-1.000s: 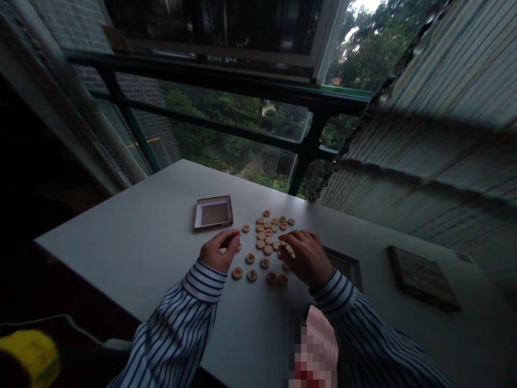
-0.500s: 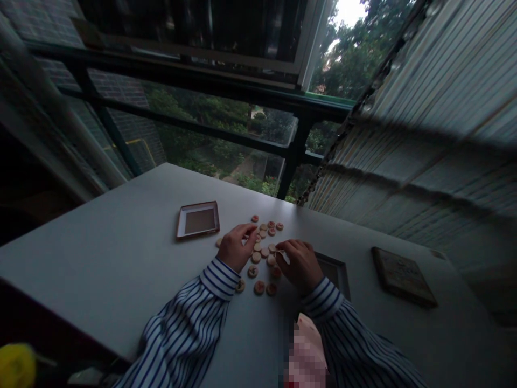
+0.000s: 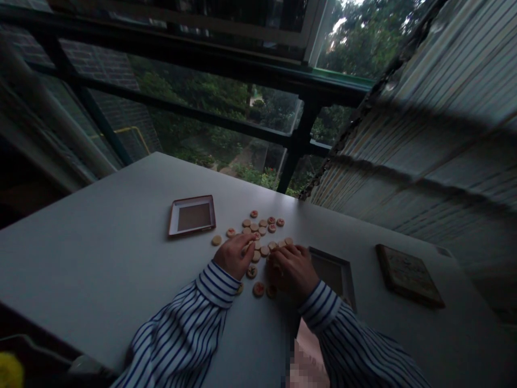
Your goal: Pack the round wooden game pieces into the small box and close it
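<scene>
Several round wooden Chinese chess pieces lie in a loose group on the white table, some with red or black characters, others plain side up. Over the left part of the group is my left hand, thumb and fingers apart, with pieces close by its fingertips. My right hand bends its fingers down over the right part of the group, closed around a piece that its fingers largely cover. One black-marked piece sits between the hands. A plain piece lies apart, left of my left hand.
A shallow open box lid lies on the white table at the left. Beside my right hand is a dark open tray, partly hidden by it. Farther right lies a brown flat box. A window and a pleated curtain border the table.
My left hand has drawn back and lower, uncovering pieces beyond it. My right hand has come down over the pieces at the right, its fingers more curled. The view has shifted slightly.
</scene>
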A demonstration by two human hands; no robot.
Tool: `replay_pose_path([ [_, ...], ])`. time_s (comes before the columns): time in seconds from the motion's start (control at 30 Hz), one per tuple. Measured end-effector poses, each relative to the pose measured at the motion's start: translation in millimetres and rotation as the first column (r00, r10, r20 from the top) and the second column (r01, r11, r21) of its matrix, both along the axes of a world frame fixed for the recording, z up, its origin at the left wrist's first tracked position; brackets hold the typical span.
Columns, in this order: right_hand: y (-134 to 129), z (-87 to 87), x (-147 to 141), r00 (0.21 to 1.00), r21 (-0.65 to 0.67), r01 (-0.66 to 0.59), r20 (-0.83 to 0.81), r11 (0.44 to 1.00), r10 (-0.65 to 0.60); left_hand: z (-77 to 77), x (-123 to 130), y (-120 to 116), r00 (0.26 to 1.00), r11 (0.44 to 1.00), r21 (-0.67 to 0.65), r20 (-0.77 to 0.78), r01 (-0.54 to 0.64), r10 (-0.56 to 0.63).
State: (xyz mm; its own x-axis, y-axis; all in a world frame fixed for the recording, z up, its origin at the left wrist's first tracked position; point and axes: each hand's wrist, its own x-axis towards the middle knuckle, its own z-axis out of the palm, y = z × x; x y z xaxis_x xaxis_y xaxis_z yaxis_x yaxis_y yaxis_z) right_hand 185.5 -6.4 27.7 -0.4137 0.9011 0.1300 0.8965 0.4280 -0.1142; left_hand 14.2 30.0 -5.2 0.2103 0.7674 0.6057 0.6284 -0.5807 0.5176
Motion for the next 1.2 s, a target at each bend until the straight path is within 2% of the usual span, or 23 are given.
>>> replay_pose_path([
  [0.33, 0.6, -4.4, -3.7, 1.000, -0.014, 0.017, 0.004, 1.000, -0.017, 3.3, 2.5, -2.6, 1.000, 1.000, -0.006, 0.030, 0.010, -0.010],
  [0.73, -0.5, -7.0, -7.4, 0.999, 0.010, 0.043, 0.023, 0.999, -0.043, -0.2, 4.3, -4.5, 1.000, 0.999, -0.053, 0.021, 0.014, -0.013],
  [0.9, 0.0, -6.5, -5.9, 0.998, 0.018, 0.053, -0.022, 0.998, -0.053, -0.1, 4.9, -5.3, 1.000, 0.998, -0.061, 0.028, 0.001, 0.001],
  [1.0, 0.3, -4.2, -4.3, 0.991, 0.015, 0.071, -0.115, 0.997, -0.068, 0.3, 4.7, -5.2, 0.999, 0.998, -0.058, 0.037, 0.001, 0.001],
  [1.07, 0.9, -2.5, -2.9, 0.969, 0.023, 0.080, -0.236, 0.997, -0.072, 1.0, 4.5, -5.4, 0.999, 0.999, -0.046, 0.044, 0.020, -0.018],
  [1.13, 1.9, -1.5, -1.5, 0.915, 0.019, 0.064, -0.400, 0.998, -0.051, 2.6, 4.7, -6.2, 0.997, 0.998, -0.029, 0.047, 0.059, -0.058],
  [1.2, 3.3, -1.4, 0.0, 0.822, -0.015, 0.044, -0.567, 0.999, -0.044, 5.1, 5.2, -8.1, 0.993, 0.994, -0.013, 0.048, 0.105, -0.104],
])
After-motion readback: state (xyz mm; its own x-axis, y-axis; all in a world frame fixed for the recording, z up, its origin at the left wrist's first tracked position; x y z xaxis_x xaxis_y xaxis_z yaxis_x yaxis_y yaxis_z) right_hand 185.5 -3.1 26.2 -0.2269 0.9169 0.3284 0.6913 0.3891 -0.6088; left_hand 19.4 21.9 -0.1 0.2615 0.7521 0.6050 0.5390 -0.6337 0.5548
